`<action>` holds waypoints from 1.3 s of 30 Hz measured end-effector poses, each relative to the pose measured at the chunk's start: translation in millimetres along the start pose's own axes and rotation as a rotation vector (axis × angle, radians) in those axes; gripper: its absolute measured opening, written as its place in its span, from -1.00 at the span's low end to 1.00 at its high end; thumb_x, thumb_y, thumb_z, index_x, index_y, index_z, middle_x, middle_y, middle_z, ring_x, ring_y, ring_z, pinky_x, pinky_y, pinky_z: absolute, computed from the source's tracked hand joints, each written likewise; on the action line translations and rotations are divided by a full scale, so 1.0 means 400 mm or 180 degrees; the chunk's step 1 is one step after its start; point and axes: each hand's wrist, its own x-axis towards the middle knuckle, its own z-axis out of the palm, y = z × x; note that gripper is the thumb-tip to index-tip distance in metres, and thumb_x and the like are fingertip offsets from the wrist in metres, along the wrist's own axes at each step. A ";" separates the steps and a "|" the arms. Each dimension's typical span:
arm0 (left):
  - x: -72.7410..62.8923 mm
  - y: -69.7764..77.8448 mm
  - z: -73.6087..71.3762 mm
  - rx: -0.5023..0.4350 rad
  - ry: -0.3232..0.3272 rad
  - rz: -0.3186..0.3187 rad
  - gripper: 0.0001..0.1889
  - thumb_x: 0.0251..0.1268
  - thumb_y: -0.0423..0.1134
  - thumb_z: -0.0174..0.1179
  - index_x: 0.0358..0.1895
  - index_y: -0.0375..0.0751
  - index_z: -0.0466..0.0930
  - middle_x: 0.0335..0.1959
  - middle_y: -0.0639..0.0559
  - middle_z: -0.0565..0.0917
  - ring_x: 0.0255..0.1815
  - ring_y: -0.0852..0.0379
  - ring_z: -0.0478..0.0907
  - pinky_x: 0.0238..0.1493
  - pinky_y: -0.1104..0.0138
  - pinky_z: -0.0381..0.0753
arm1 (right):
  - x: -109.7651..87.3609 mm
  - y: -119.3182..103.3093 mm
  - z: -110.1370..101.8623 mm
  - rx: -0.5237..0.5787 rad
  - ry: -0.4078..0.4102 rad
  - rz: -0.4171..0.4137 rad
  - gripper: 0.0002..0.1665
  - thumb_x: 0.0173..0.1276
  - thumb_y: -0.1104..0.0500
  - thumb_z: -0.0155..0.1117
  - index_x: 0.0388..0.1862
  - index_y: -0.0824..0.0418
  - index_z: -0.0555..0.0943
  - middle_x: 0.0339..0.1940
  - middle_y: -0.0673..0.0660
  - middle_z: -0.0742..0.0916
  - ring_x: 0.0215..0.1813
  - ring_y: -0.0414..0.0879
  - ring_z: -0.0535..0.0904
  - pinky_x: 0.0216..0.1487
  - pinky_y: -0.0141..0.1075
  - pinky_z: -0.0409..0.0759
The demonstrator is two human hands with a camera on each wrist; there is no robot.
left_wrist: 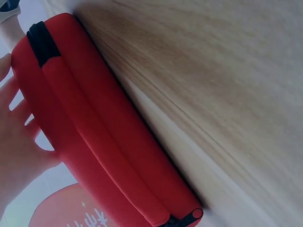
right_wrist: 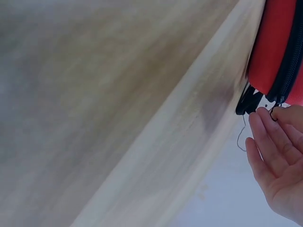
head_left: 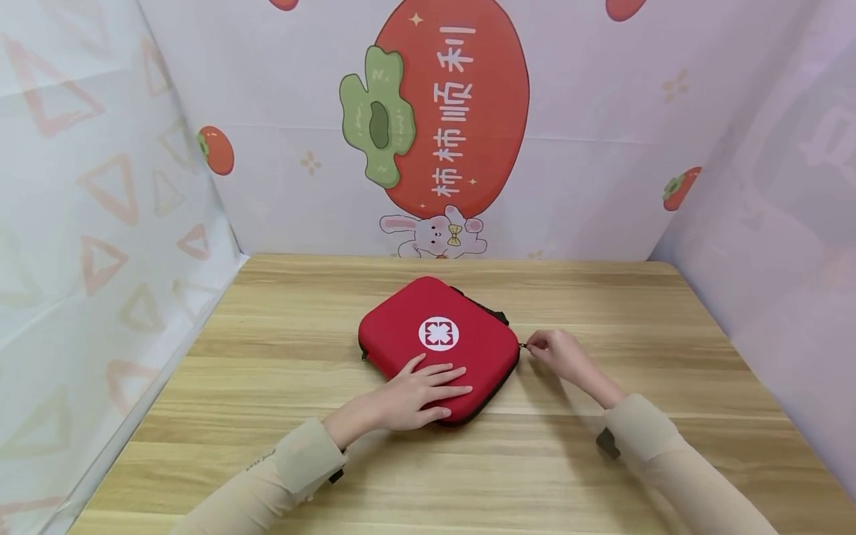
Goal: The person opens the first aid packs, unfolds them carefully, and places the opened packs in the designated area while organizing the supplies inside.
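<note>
A red first-aid case (head_left: 401, 319) with a white cross emblem lies flat and turned at an angle on the wooden table. My left hand (head_left: 417, 394) rests on its top near the front corner, fingers straight and spread. At the case's right corner my right hand (head_left: 558, 357) pinches the zipper pull (right_wrist: 273, 111) between thumb and fingertips. In the right wrist view the black zipper (right_wrist: 289, 59) runs along the side wall up to that pull, with its teeth closed in the part that shows. The left wrist view shows the case's side wall with a red padded strip (left_wrist: 94, 127).
A black strap handle (head_left: 484, 306) sticks out from the case's back right side. The wooden table (head_left: 281, 312) extends around it. Printed cloth walls (head_left: 281, 193) stand behind and at both sides. Another zipper pull (head_left: 364, 357) hangs at the left corner.
</note>
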 end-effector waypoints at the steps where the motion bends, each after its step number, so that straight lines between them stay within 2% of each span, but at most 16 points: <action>1: 0.001 0.001 0.000 -0.0009 -0.0005 0.0011 -0.49 0.27 0.00 -0.05 0.30 0.18 0.18 0.36 0.12 0.12 0.34 0.11 0.02 0.25 -0.05 -0.10 | 0.006 0.000 0.002 -0.0005 0.0011 0.0001 -0.93 0.10 0.39 0.18 -0.44 0.38 0.61 -0.51 0.12 0.67 -0.42 -0.09 0.56 -0.40 -0.28 0.51; 8: 0.007 0.004 0.000 -0.0064 -0.0003 0.0101 -0.49 0.25 -0.02 -0.03 0.30 0.20 0.19 0.36 0.11 0.12 0.34 0.08 0.03 0.22 -0.09 -0.07 | 0.045 0.001 0.019 0.0046 0.0087 0.0063 -0.93 0.13 0.38 0.18 -0.43 0.37 0.60 -0.53 0.12 0.66 -0.44 -0.10 0.54 -0.39 -0.26 0.49; 12: 0.011 0.007 0.000 -0.0027 0.0008 0.0086 -0.49 0.25 -0.02 -0.03 0.29 0.22 0.19 0.35 0.12 0.13 0.34 0.10 0.03 0.22 -0.08 -0.04 | 0.056 0.007 0.033 0.0068 0.0154 -0.0017 -0.95 0.16 0.40 0.15 -0.44 0.37 0.56 -0.53 0.13 0.64 -0.47 -0.10 0.51 -0.41 -0.26 0.47; 17: 0.014 0.005 0.000 0.0112 0.0034 0.0078 -0.50 0.26 0.02 -0.04 0.29 0.26 0.18 0.35 0.13 0.13 0.33 0.11 0.05 0.22 -0.04 -0.02 | 0.046 0.009 0.041 -0.0079 0.0191 -0.0160 -0.95 0.16 0.43 0.13 -0.44 0.36 0.54 -0.50 0.15 0.64 -0.44 -0.09 0.51 -0.40 -0.24 0.49; 21: 0.014 0.001 -0.003 0.0168 0.0048 0.0082 -0.50 0.25 0.05 -0.05 0.28 0.28 0.19 0.34 0.15 0.15 0.32 0.11 0.07 0.21 -0.01 0.00 | 0.022 -0.002 0.040 -0.0204 0.0169 -0.0325 -0.93 0.13 0.45 0.14 -0.45 0.34 0.54 -0.49 0.13 0.63 -0.42 -0.08 0.52 -0.39 -0.22 0.49; 25: 0.016 -0.002 -0.002 0.0192 0.0050 0.0109 -0.50 0.25 0.07 -0.06 0.28 0.28 0.19 0.34 0.15 0.15 0.32 0.11 0.08 0.20 0.00 0.01 | -0.022 -0.022 0.047 -0.0276 0.0125 -0.0549 -0.92 0.10 0.45 0.16 -0.46 0.32 0.55 -0.48 0.10 0.65 -0.40 -0.10 0.56 -0.37 -0.24 0.52; 32: 0.029 -0.012 0.006 0.0213 0.0058 0.0078 -0.50 0.25 0.10 -0.08 0.29 0.30 0.17 0.34 0.16 0.14 0.33 0.13 0.07 0.21 0.01 0.00 | -0.111 -0.095 0.080 -0.0130 -0.0049 -0.1036 -0.91 0.06 0.43 0.22 -0.46 0.28 0.56 -0.50 0.06 0.65 -0.42 -0.18 0.56 -0.38 -0.34 0.54; 39: 0.031 -0.018 0.015 0.0238 0.0048 0.0027 -0.50 0.26 0.11 -0.09 0.29 0.32 0.16 0.35 0.20 0.11 0.33 0.15 0.04 0.22 0.02 -0.03 | -0.155 -0.165 0.094 -0.0042 -0.0314 -0.1331 -0.88 0.01 0.41 0.28 -0.43 0.29 0.56 -0.48 0.06 0.66 -0.40 -0.22 0.57 -0.34 -0.43 0.53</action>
